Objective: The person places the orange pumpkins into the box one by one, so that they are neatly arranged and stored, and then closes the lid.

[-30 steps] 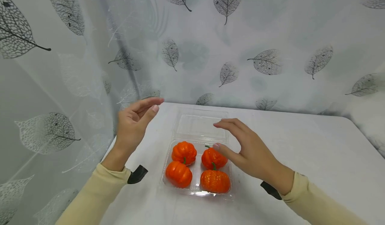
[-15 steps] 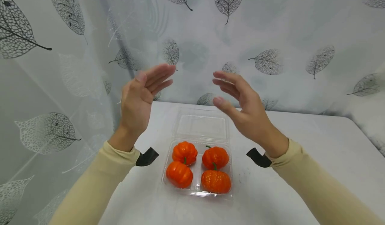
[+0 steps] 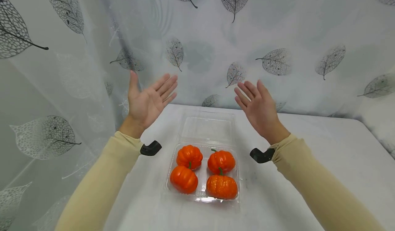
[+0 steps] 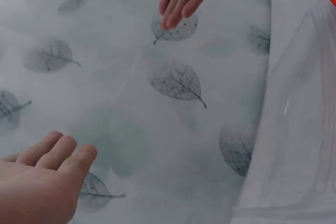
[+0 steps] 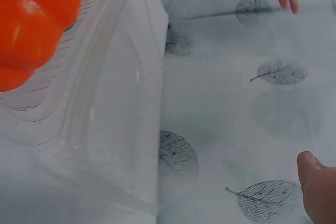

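Observation:
My left hand (image 3: 146, 104) is raised above the table's far left part, palm toward the head camera and fingers straight, holding nothing. Opposite it, my right hand (image 3: 260, 110) is lifted with its fingers extended and its palm bare. Below and between them lies a clear plastic clamshell box (image 3: 202, 197), its lid (image 3: 207, 128) folded back flat behind it. Several small orange pumpkins sit in the box: a ribbed one (image 3: 189, 156) and a smooth one (image 3: 184, 179) at left, a green-stemmed one (image 3: 221, 161) and a speckled one (image 3: 222, 187) at right. Neither hand touches the box.
The box stands on a white table (image 3: 308, 162). Behind the table and along its left side hangs a pale curtain (image 3: 200, 52) printed with leaves. Black curved pieces (image 3: 151, 148) stick out from both sleeve cuffs.
Both hands have risen from lower over the table near the box, spread apart, and turned their palms toward the head camera. The box and pumpkins have stayed in place.

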{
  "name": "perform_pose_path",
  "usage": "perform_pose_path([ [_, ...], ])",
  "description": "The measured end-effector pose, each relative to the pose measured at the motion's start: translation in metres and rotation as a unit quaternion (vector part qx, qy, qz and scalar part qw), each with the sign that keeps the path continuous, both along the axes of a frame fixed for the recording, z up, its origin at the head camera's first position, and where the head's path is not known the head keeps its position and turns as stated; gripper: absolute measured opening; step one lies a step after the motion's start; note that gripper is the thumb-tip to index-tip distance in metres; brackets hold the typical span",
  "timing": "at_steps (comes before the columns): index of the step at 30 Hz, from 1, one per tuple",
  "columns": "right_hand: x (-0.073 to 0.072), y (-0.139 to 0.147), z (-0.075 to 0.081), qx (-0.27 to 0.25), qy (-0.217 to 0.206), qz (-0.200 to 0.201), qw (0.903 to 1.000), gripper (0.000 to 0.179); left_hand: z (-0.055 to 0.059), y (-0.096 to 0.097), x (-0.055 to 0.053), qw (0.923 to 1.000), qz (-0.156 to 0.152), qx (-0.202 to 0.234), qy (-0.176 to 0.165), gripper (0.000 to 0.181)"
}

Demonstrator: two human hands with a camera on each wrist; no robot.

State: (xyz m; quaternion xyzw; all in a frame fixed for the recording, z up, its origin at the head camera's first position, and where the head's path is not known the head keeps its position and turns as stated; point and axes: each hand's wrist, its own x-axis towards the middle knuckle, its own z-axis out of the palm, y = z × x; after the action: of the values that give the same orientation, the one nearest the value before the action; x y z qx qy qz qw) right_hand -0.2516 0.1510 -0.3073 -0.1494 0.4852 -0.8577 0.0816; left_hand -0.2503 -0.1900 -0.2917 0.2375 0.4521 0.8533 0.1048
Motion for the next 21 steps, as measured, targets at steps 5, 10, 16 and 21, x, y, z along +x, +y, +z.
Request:
perform_pose_path([
  [5,-0.008,0.018,-0.031,-0.075,-0.106,0.040,0.9907,0.094,-0.037,-0.015,-0.018,0.9919,-0.054,0.072,-0.090,0.115],
  [10,-0.009,0.034,-0.066,-0.079,-0.167,0.057,0.9811,0.103,-0.083,-0.026,-0.026,0.9670,-0.072,0.155,-0.189,0.122],
  [16,-0.002,0.038,-0.099,-0.055,-0.207,0.075,0.9740,0.108,-0.124,-0.038,-0.025,0.9303,-0.076,0.223,-0.281,0.126],
  [21,0.004,0.035,-0.113,-0.052,-0.234,0.083,0.9673,0.112,-0.141,-0.038,-0.023,0.9093,-0.111,0.247,-0.316,0.132],
])
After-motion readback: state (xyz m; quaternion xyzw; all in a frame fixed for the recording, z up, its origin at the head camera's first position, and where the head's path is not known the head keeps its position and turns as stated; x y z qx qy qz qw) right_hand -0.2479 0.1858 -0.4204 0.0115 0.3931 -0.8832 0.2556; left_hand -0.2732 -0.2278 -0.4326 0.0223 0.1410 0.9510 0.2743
